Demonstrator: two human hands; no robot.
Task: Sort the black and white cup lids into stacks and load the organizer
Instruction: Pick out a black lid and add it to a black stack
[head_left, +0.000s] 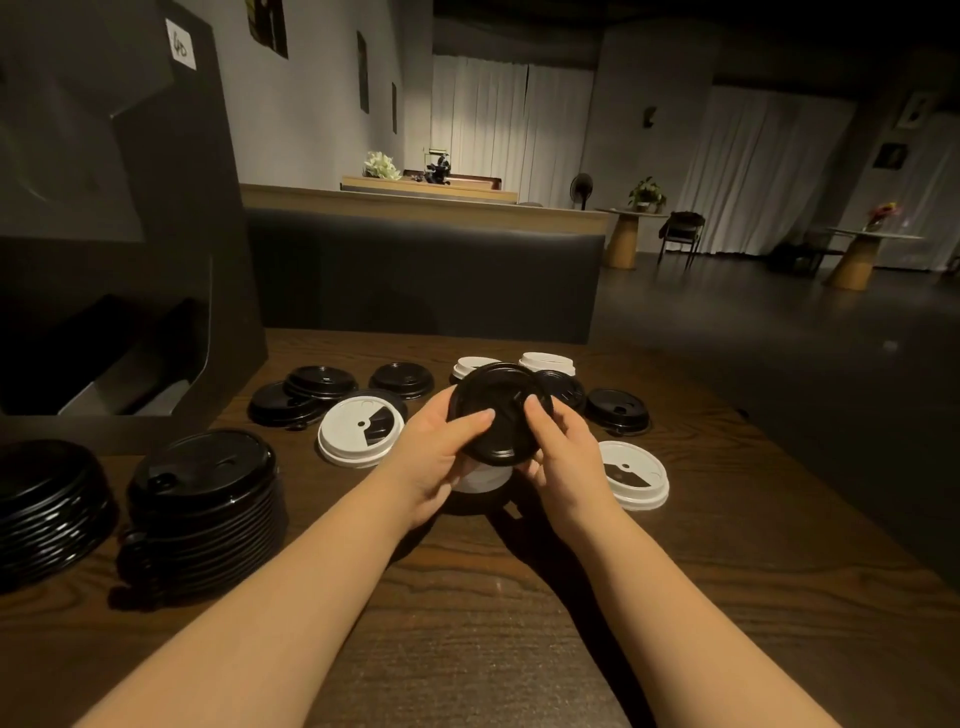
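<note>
dark bench seat (421, 270), white curtains (509, 124), round tables (628, 228), potted plant (647, 193)

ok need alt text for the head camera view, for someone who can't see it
Both hands, left hand and right hand, hold a black lid above a wooden table. Loose black and white lids lie around; two black lid stacks stand at left, before a dark organizer.

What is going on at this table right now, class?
A person holds a black lid above the table, left hand and right hand gripping its edges. Two black stacks stand at the left beside the organizer. Loose black and white lids remain unsorted.
</note>
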